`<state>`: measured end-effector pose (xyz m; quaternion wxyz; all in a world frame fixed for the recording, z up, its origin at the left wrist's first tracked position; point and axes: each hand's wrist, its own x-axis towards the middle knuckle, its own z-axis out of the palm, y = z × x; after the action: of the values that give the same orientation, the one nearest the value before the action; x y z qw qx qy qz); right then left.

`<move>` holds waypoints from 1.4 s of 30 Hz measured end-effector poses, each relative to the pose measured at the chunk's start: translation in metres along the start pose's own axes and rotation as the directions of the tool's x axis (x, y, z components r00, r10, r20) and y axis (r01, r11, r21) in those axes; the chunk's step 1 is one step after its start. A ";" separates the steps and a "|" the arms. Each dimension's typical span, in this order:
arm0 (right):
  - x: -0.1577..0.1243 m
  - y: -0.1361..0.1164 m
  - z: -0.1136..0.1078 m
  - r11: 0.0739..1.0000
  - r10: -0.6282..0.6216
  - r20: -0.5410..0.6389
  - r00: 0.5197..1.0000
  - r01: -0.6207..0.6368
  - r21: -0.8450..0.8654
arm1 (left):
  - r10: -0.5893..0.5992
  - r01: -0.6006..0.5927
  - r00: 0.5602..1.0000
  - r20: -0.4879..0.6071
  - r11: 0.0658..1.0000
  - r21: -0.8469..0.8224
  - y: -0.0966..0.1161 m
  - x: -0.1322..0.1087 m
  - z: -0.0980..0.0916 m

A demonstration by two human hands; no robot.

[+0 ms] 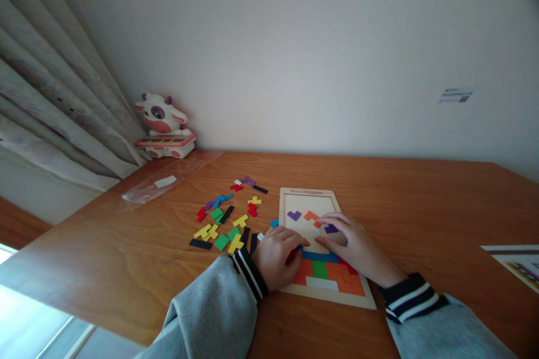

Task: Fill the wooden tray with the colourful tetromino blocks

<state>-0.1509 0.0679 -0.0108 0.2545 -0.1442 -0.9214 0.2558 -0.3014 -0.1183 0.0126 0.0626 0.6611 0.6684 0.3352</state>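
**Polyomino tile puzzle, partly laid: both hands at a wooden tray**

The wooden tray [309, 202] lies on the tabletop [421, 207], between and beneath the hands. Its near part is packed with tiles, among them a white bar [322, 283], a green tile [319, 269] and a blue strip [320, 256]; most of its far part shows bare floor. The step in hand appears to be the fitting of tiles against the far edge of the packed part. The next move calls for turning a tile to suit the open outline, then pressing it flat.

The right hand [351, 241] reaches in from the right, thumb and forefinger standing apart, with a purple tile [331, 229] in the gap; contact cannot be told. An orange tile [310, 216] lies just beyond the forefinger, and a second purple piece [293, 215] farther left, both on the tray's floor. The left hand [278, 255] lies over the tray's left edge, fingers curled, tips near the blue strip; whether it grips anything cannot be told. Loose tiles [222, 242] are scattered left of the tray.
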 end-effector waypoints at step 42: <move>-0.005 0.008 0.003 1.000 0.023 -0.026 0.999 -0.024 -0.018 | -0.622 0.540 0.776 -0.104 0.571 0.618 -0.037 -0.009 -0.060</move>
<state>-0.1474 0.0707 -0.0195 0.2619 -0.1607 -0.9186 0.2483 -0.3634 -0.1450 0.0357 -0.0084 0.4061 0.9136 0.0164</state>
